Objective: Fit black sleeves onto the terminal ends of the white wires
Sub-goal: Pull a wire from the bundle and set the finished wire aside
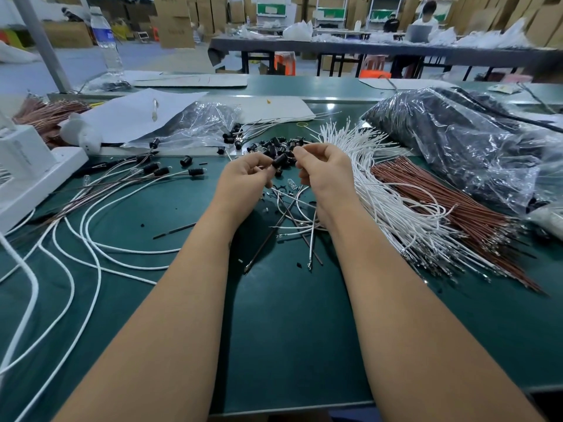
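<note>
Seen from the head camera, two bare forearms are stretched forward over a dark green work surface. A small black cylindrical plastic sleeve is held up between the two hands, above the middle of the surface. The left hand is curled, and the sleeve's near end is pinched by its fingertips. The right hand is curled too, with its thumb and fingers closed at the sleeve's far end; whether a wire end is also pinched there cannot be told. Thin white wires are seen trailing down below the right hand onto the surface.

Just behind the hands, a loose pile of black sleeves is spread out. To the right, a fanned bundle of white wires with metal terminal ends is laid, and beside it a bundle of reddish-brown wires. Further right, a large clear plastic bag of dark parts is seen. On the left, long white and brown wires already fitted with black sleeves are laid out in curves. A clear plastic water bottle is stood at the far left edge.
</note>
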